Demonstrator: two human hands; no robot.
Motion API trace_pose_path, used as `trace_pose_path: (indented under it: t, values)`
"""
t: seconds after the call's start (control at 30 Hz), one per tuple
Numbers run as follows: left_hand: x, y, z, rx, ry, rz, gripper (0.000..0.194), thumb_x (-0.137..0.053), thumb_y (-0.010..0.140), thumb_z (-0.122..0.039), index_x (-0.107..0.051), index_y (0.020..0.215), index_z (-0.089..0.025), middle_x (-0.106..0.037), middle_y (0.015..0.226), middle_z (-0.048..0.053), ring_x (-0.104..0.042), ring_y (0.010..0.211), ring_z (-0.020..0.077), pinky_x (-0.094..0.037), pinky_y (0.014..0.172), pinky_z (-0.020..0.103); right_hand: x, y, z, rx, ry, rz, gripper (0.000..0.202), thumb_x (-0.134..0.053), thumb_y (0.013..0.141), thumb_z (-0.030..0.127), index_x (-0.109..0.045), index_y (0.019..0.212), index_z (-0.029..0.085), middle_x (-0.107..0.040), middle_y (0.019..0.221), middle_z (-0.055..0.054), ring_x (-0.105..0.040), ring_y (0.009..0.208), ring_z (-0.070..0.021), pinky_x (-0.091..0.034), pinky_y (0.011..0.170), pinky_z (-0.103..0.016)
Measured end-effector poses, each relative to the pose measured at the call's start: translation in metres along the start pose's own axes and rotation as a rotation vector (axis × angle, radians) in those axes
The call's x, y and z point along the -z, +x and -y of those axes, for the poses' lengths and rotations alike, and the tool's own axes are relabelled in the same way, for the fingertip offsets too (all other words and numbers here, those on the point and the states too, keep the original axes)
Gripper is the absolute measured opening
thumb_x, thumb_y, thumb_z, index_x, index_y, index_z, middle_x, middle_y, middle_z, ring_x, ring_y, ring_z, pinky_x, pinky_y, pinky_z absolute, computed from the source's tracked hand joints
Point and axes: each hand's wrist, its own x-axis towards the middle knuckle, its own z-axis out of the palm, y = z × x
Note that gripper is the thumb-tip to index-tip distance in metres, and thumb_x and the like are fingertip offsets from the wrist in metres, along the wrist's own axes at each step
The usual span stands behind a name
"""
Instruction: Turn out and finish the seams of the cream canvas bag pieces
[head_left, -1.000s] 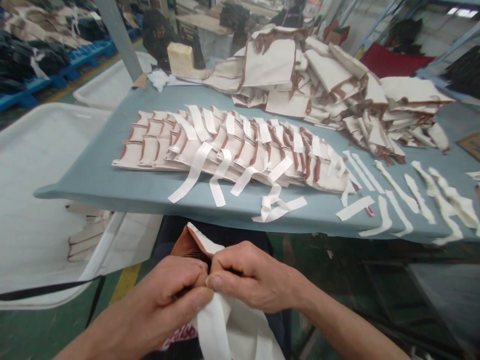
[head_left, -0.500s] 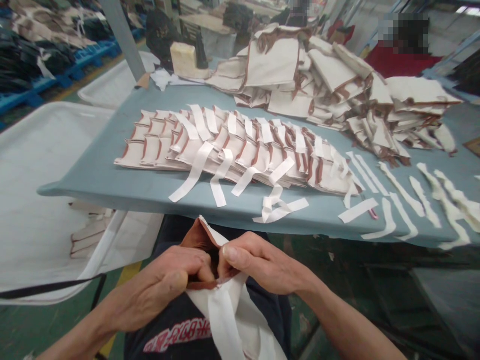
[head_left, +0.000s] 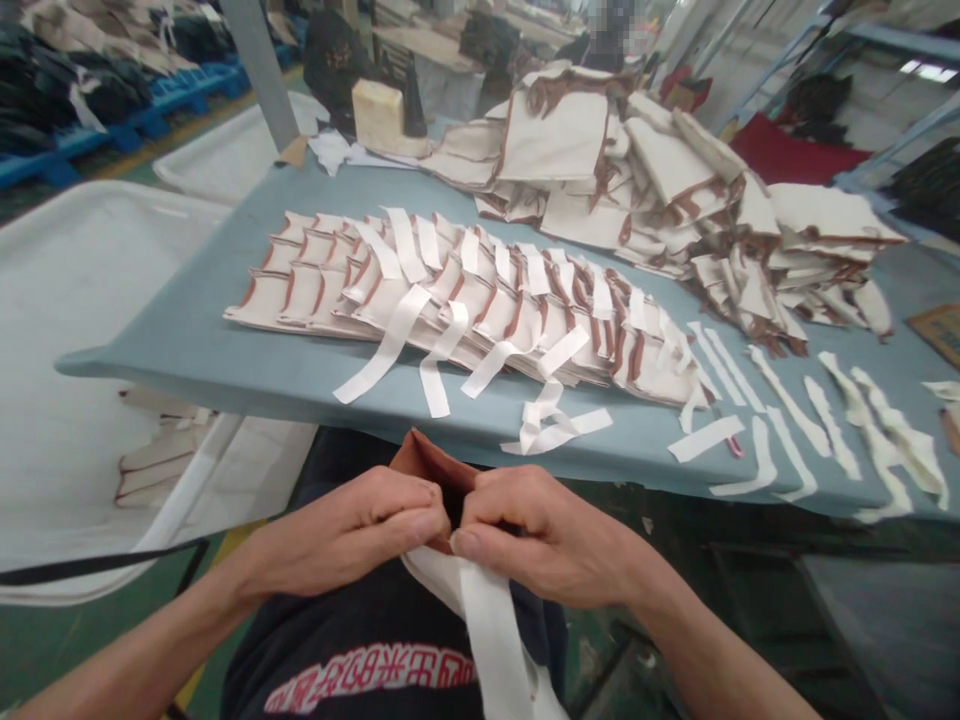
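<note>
The left hand (head_left: 367, 525) and right hand (head_left: 540, 535) had thumbs raised a moment ago; now both sets of fingers are clamped on the near rim of the cloth bag (head_left: 435, 578), over the lap beside the table (head_left: 172, 320).

On the long blue-grey table (head_left: 180, 310), overlapping cream fabric pouches (head_left: 491, 315) lie before a jumbled cream-and-brown fabric heap (head_left: 555, 135), with narrow white fabric strips (head_left: 791, 400) at near right. A white plastic tub (head_left: 75, 320) stands left; a brown-lined cream fabric bag (head_left: 431, 572) is before the near edge.
</note>
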Motion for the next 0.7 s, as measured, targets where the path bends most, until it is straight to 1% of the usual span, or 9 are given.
trace_pose_path:
  t: [0.07,0.13,0.23,0.33,0.4,0.5,0.57,0.63,0.7]
  values:
    - [0.009,0.001,-0.006,0.015,-0.017,-0.021,0.073,-0.032,0.113,-0.074,-0.071,0.088,-0.017,-0.070,0.085,0.003,-0.061,0.081,0.0188,-0.048,0.078,0.027,0.009,-0.008,0.013,0.098,-0.075,-0.074,0.045,-0.053,0.115,0.036,-0.055,0.073,0.021,-0.057,0.070,0.003,-0.050,0.068,-0.0123,-0.038,0.072,-0.029]
    - [0.017,0.001,-0.011,0.033,-0.004,-0.054,0.077,-0.031,0.112,-0.076,-0.077,0.094,-0.016,-0.076,0.089,0.005,-0.066,0.084,0.0211,-0.051,0.083,0.028,0.021,-0.018,0.021,0.108,-0.125,-0.132,0.048,-0.049,0.118,0.039,-0.056,0.074,0.021,-0.057,0.069,0.002,-0.050,0.068,-0.0134,-0.038,0.071,-0.029]
    - [0.025,0.001,-0.018,0.037,0.019,-0.038,0.076,-0.034,0.113,-0.073,-0.079,0.093,-0.015,-0.078,0.088,0.006,-0.068,0.082,0.0216,-0.052,0.081,0.028,0.036,-0.029,0.017,-0.011,-0.183,-0.187,0.056,-0.045,0.119,0.052,-0.057,0.074,0.021,-0.057,0.071,0.002,-0.048,0.066,-0.0138,-0.036,0.064,-0.029]
    - [0.026,0.004,-0.025,-0.001,-0.006,0.036,0.070,-0.036,0.114,-0.066,-0.079,0.094,-0.014,-0.080,0.090,0.007,-0.070,0.083,0.0222,-0.053,0.081,0.028,0.041,-0.030,0.000,-0.114,-0.227,-0.216,0.057,-0.044,0.118,0.059,-0.059,0.079,0.021,-0.061,0.076,0.001,-0.052,0.070,-0.0149,-0.039,0.068,-0.028]
    - [0.027,0.006,-0.031,-0.013,0.042,0.067,0.063,-0.039,0.115,-0.058,-0.079,0.095,-0.015,-0.080,0.089,0.006,-0.070,0.082,0.0213,-0.052,0.078,0.027,0.042,-0.027,-0.011,-0.158,-0.244,-0.228,0.054,-0.045,0.117,0.059,-0.059,0.081,0.021,-0.062,0.078,0.000,-0.054,0.073,-0.0156,-0.040,0.070,-0.028]
    - [0.030,0.010,-0.044,-0.001,0.172,0.065,0.036,-0.055,0.108,-0.040,-0.081,0.099,-0.016,-0.080,0.089,0.005,-0.070,0.081,0.0202,-0.050,0.074,0.025,0.044,-0.021,-0.017,-0.175,-0.256,-0.233,0.048,-0.045,0.117,0.052,-0.058,0.083,0.021,-0.062,0.079,0.001,-0.054,0.075,-0.0162,-0.041,0.072,-0.029]
    - [0.034,0.013,-0.055,0.018,0.228,0.059,0.023,-0.062,0.101,-0.030,-0.081,0.101,-0.017,-0.081,0.090,0.004,-0.071,0.080,0.0196,-0.050,0.071,0.024,0.048,-0.017,-0.014,-0.156,-0.260,-0.240,0.043,-0.046,0.117,0.049,-0.058,0.085,0.021,-0.062,0.081,0.000,-0.055,0.077,-0.0168,-0.041,0.073,-0.029]
    - [0.038,0.017,-0.067,0.010,0.265,0.047,0.019,-0.063,0.098,-0.025,-0.081,0.098,-0.018,-0.080,0.087,0.002,-0.070,0.078,0.0184,-0.049,0.069,0.023,0.052,-0.014,-0.005,-0.117,-0.240,-0.251,0.041,-0.046,0.116,0.046,-0.060,0.087,0.021,-0.065,0.083,0.000,-0.057,0.078,-0.0170,-0.042,0.074,-0.028]
    - [0.043,0.020,-0.078,-0.029,0.292,0.005,0.017,-0.064,0.097,-0.024,-0.080,0.093,-0.019,-0.078,0.084,0.001,-0.068,0.076,0.0175,-0.049,0.069,0.023,0.055,-0.010,0.006,-0.073,-0.202,-0.273,0.040,-0.048,0.116,0.047,-0.063,0.090,0.021,-0.068,0.086,-0.001,-0.059,0.080,-0.0173,-0.044,0.076,-0.028]
